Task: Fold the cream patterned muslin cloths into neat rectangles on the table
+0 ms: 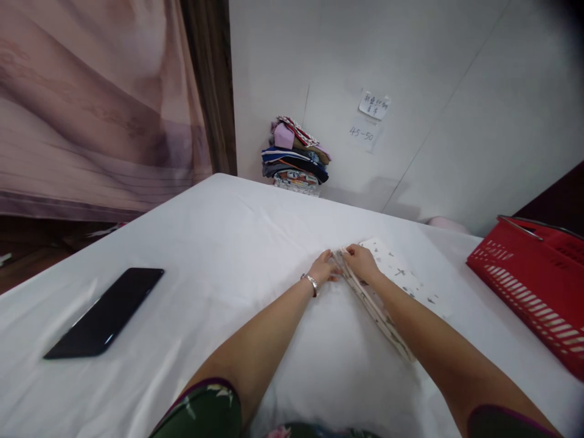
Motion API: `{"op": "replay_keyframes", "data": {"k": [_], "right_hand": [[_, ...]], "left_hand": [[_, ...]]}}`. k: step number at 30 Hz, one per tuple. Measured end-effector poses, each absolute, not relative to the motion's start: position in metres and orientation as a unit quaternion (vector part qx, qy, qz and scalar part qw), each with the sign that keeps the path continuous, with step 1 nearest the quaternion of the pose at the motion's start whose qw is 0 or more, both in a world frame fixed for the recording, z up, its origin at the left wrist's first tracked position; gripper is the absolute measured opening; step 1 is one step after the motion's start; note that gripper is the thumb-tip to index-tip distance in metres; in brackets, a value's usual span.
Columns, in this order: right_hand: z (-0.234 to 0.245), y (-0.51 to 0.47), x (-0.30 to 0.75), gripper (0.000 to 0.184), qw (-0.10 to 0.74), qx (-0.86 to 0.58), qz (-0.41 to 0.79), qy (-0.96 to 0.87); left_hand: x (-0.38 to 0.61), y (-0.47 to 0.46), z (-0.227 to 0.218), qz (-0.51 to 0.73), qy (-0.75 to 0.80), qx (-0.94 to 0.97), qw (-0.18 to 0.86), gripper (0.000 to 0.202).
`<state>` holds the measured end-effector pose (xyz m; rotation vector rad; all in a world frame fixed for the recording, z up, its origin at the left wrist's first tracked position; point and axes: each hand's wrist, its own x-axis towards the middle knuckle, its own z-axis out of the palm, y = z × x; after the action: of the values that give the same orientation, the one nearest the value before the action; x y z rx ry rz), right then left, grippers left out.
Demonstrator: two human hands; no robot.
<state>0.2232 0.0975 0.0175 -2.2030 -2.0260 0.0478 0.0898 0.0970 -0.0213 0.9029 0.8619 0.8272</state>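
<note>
A folded piece of white cloth (400, 271) with small dark printed motifs lies right of the middle of the white-covered table (219, 255). Its left part is gathered into a layered fold running toward my body. My right hand (362, 263) is closed on the far end of that fold, fingertips pinching the fabric. At the same corner, just to the left, my left hand (323, 268) curls its fingers about the cloth's edge; a silver bracelet sits on that wrist. My right forearm hides part of the cloth.
A dark tablet-like slab (107, 313) lies at the left of the table. A red plastic basket (538, 286) with a metal handle stands at the right edge. Behind the table rises a stack of folded clothes (296, 155) by the wall. A pink curtain (100, 109) hangs left.
</note>
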Motion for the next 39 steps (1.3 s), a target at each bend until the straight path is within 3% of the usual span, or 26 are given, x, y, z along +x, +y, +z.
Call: {"op": "replay_keyframes", "data": {"k": [4, 23, 29, 34, 36, 39], "right_hand": [[0.014, 0.097, 0.22, 0.02, 0.117, -0.732, 0.026, -0.67], [0.011, 0.095, 0.201, 0.023, 0.032, -0.719, 0.01, -0.694], [0.006, 0.1, 0.221, 0.017, 0.158, -0.719, 0.082, -0.672], [0.012, 0.1, 0.234, 0.022, 0.193, -0.717, 0.103, -0.662], [0.018, 0.101, 0.231, 0.021, 0.168, -0.727, 0.076, -0.662], [0.027, 0.103, 0.219, 0.021, 0.052, -0.726, 0.013, -0.685]], "left_hand": [[0.09, 0.098, -0.022, 0.376, 0.391, 0.409, 0.734, 0.081], [0.088, 0.097, -0.021, 0.39, 0.382, 0.398, 0.738, 0.086], [0.087, 0.1, -0.025, 0.402, 0.423, 0.466, 0.665, 0.077], [0.085, 0.098, -0.029, 0.419, 0.49, 0.523, 0.558, 0.054], [0.083, 0.097, -0.03, 0.419, 0.503, 0.551, 0.517, 0.048], [0.082, 0.096, -0.031, 0.407, 0.518, 0.579, 0.48, 0.047]]}}
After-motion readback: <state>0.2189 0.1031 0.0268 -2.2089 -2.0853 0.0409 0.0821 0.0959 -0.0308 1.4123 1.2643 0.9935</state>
